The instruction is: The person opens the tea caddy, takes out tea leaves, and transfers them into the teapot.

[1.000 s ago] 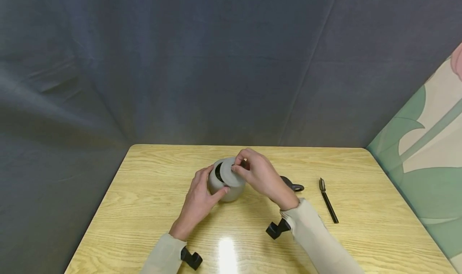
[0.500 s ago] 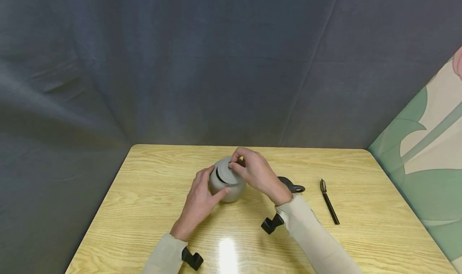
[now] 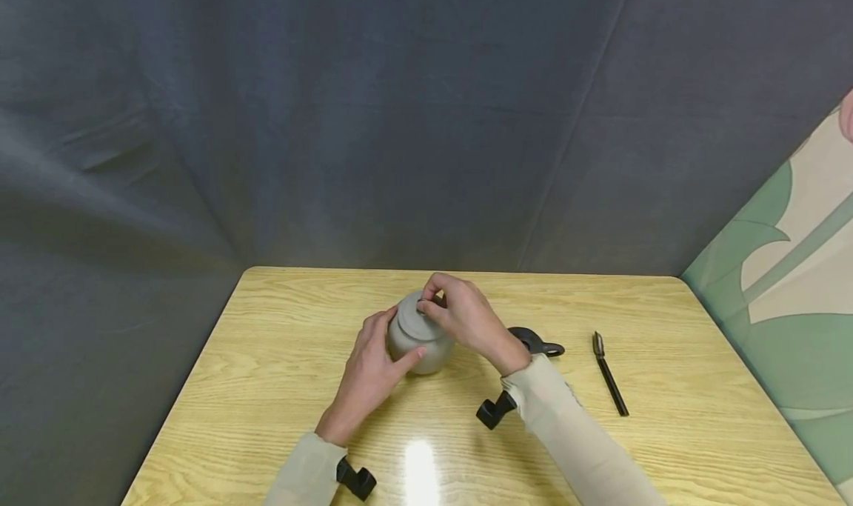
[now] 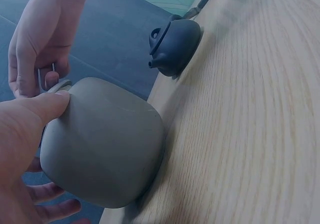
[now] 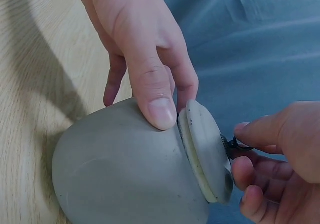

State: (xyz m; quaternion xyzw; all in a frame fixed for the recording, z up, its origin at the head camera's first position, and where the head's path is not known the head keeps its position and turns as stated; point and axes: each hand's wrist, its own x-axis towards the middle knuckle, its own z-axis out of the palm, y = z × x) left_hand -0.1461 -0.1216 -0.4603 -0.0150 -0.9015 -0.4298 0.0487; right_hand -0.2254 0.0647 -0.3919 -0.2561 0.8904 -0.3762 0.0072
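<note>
A rounded grey jar (image 3: pixel 429 356) stands on the wooden table, gripped from its left side by my left hand (image 3: pixel 365 369). The thumb lies on the jar's near side and the fingers reach round behind. On the jar's mouth sits a matching grey lid (image 5: pixel 206 151); a pale band shows under its edge. My right hand (image 3: pixel 466 319) pinches the small dark loop-like knob (image 5: pixel 232 145) on top of the lid between thumb and fingers. In the left wrist view the jar body hides most of the lid.
Right of the jar, partly behind the right forearm, stands a small dark teapot (image 4: pixel 179 45). Farther right lies a slim tool (image 3: pixel 609 376) with a black handle and pointed metal head. A dark curtain (image 3: pixel 400 121) hangs behind the table (image 3: pixel 280 343).
The right hand has moved slightly left, bringing the lid over the jar's mouth; the dark opening seen earlier is now covered. The left hand keeps its hold on the jar.
</note>
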